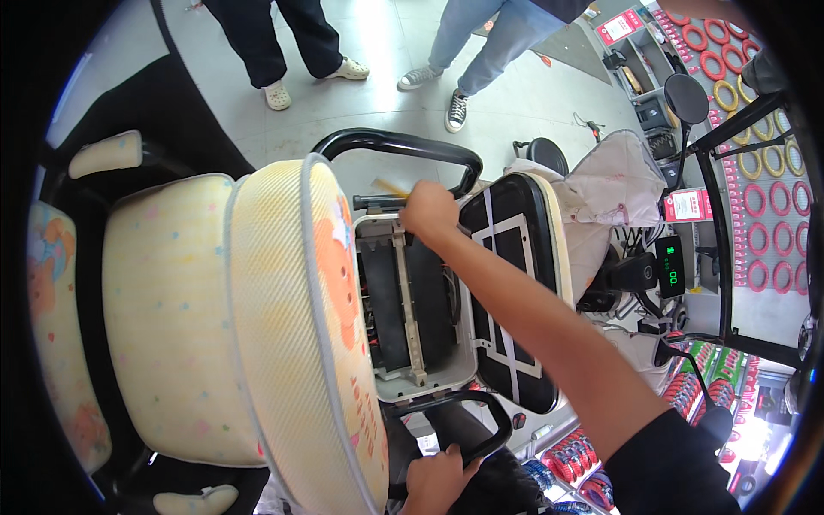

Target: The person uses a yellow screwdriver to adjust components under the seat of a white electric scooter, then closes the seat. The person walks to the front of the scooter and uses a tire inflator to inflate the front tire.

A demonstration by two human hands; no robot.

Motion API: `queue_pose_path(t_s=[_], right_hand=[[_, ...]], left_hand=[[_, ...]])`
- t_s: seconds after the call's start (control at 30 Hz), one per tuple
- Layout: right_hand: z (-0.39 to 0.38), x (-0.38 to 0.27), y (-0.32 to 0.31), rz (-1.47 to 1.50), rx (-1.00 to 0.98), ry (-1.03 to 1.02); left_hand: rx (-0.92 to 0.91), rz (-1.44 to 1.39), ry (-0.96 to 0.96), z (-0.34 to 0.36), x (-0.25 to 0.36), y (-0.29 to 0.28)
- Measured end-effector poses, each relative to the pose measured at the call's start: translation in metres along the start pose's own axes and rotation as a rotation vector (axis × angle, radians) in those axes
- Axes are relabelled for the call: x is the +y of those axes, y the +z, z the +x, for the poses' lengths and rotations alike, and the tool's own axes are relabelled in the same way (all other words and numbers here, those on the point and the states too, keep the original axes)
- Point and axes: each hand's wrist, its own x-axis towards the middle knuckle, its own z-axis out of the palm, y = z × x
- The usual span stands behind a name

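My right hand (431, 211) is closed above the far end of an open compartment (470, 343) in an electric scooter. A thin, blurred yellowish stick-like thing (390, 186) pokes out of it; its kind cannot be made out. Inside the compartment, a light metal strap (407, 300) runs across dark blocks (433, 300). Down at the lower edge, my left hand (438, 482) is wrapped round the near black armrest bar (502, 425). To the compartment's right leans the raised seat, its black underside (506, 292) facing it.
A yellow cushioned seat back (283, 300) with cartoon prints stands left of the compartment. Another black bar (395, 137) arches beyond it. Handlebars with a lit display (671, 266) and a mirror (687, 99) are at right. Two people stand beyond, one in blue jeans (493, 43).
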Motion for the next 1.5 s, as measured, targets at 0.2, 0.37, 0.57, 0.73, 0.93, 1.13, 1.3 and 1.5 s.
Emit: queue_pose_path(t_s=[0.2, 0.37, 0.57, 0.73, 0.93, 1.13, 1.3, 1.5], right_hand=[[0.009, 0.046, -0.031, 0.001, -0.102, 0.103], [-0.060, 0.054, -0.086, -0.280, -0.086, -0.258], [-0.195, 0.133, -0.057, -0.155, -0.370, -0.398], [-0.265, 0.155, -0.003, -0.153, -0.641, -0.356], [-0.291, 0.176, 0.034, -0.185, -0.694, -0.364], [-0.292, 0.182, 0.036, -0.228, -0.723, -0.511], [-0.273, 0.179, 0.029, -0.365, -0.732, -0.893], [-0.251, 0.160, 0.025, -0.544, -0.806, -1.221]], left_hand=[[0.097, 0.006, 0.053, -0.004, 0.000, 0.001], [0.171, -0.023, 0.046, -0.008, -0.008, 0.011], [0.181, -0.032, 0.076, -0.008, -0.008, 0.015], [0.133, 0.003, 0.049, -0.007, -0.007, 0.012], [0.132, 0.008, 0.059, -0.004, -0.008, 0.014], [0.131, 0.018, 0.055, -0.005, -0.008, 0.013], [0.127, 0.014, 0.067, -0.006, -0.006, 0.012], [0.209, 0.058, 0.129, -0.009, -0.009, 0.007]])
